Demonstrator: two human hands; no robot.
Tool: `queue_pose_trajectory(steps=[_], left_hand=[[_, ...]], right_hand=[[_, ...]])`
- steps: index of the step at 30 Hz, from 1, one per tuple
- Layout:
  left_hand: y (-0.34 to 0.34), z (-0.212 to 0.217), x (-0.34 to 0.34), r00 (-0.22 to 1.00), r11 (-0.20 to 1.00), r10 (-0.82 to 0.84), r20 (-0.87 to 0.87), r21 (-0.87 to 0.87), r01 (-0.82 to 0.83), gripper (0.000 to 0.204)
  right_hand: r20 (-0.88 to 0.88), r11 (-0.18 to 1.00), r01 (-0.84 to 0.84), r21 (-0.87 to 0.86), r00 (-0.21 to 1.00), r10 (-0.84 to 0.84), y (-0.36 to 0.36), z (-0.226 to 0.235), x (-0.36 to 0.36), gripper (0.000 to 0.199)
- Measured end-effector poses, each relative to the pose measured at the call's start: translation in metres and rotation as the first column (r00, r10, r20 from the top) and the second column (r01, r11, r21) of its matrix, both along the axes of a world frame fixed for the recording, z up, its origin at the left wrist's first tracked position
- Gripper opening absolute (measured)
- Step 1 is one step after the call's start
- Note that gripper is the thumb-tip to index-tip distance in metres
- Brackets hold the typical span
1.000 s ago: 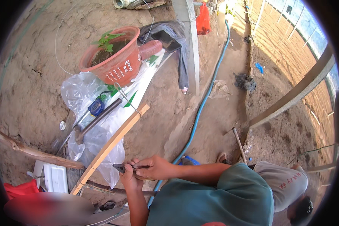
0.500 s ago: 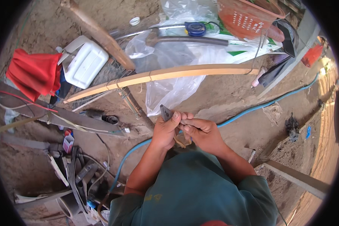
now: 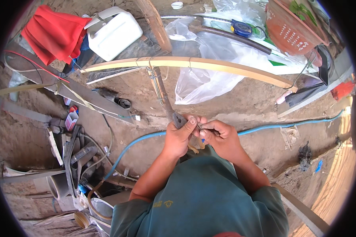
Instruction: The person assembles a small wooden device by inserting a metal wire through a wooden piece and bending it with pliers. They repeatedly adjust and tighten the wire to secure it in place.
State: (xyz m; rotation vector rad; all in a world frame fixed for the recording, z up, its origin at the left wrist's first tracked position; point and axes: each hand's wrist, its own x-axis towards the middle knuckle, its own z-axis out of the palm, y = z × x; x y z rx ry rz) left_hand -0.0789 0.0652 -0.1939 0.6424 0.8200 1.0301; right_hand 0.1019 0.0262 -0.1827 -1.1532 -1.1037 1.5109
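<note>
In front of my dark green shirt, my left hand (image 3: 179,136) is closed around a pair of pliers (image 3: 179,120). Their dark metal head points up and away past my thumb, and tan handle ends show below my fingers. My right hand (image 3: 221,139) is close beside it, thumb and forefinger pinched together. A thin dark piece, like wire, shows between the two hands; its full length is hidden. A small blue bit shows beneath the right fingertips. Beyond the hands, a curved wooden strip (image 3: 225,67) is tied with wire to an upright stick (image 3: 159,85).
A blue hose (image 3: 140,146) runs across the dirt floor behind my hands. Farther off are a white jug (image 3: 114,35), red cloth (image 3: 53,35), blue tape measure (image 3: 241,28), clear plastic sheeting (image 3: 203,85) and terracotta-coloured pot (image 3: 290,29). Scrap parts (image 3: 83,158) lie at left.
The view has shifted, so the surroundings sit differently in it. My right fingers have drawn slightly apart from the left hand, showing the thin piece between them. The pliers stay in my left hand.
</note>
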Motion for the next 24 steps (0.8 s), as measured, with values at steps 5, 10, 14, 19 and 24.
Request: queue_pose_trajectory(steps=[5, 10, 14, 19, 24], left_hand=[[-0.004, 0.008, -0.013, 0.986, 0.991, 0.1, 0.136, 0.071, -0.111, 0.01], [-0.003, 0.021, -0.013, 0.967, 0.999, 0.018, 0.254, 0.038, -0.029, 0.011], [-0.003, 0.031, -0.009, 0.961, 0.998, -0.05, 0.271, 0.059, 0.036, 0.014], [0.004, 0.035, -0.024, 0.985, 0.974, -0.033, 0.167, 0.228, -0.007, 0.018], [0.018, 0.062, -0.06, 0.955, 0.827, 0.118, 0.272, 0.505, -0.246, 0.017]], right_hand=[[-0.264, 0.978, -0.131, -0.165, 0.961, 0.084, 0.02, -0.037, 0.036, 0.037], [-0.566, 0.914, -0.387, -0.123, 0.784, 0.255, 0.021, -0.053, 0.016, 0.059], [-0.609, 0.843, -0.531, -0.09, 0.699, 0.375, 0.02, -0.027, -0.009, 0.059], [-0.281, 0.81, -0.577, -0.104, 0.798, 0.532, 0.018, -0.02, -0.012, 0.033], [-0.029, 0.828, -0.505, -0.245, 0.857, 0.514, 0.012, -0.049, 0.019, 0.031]])
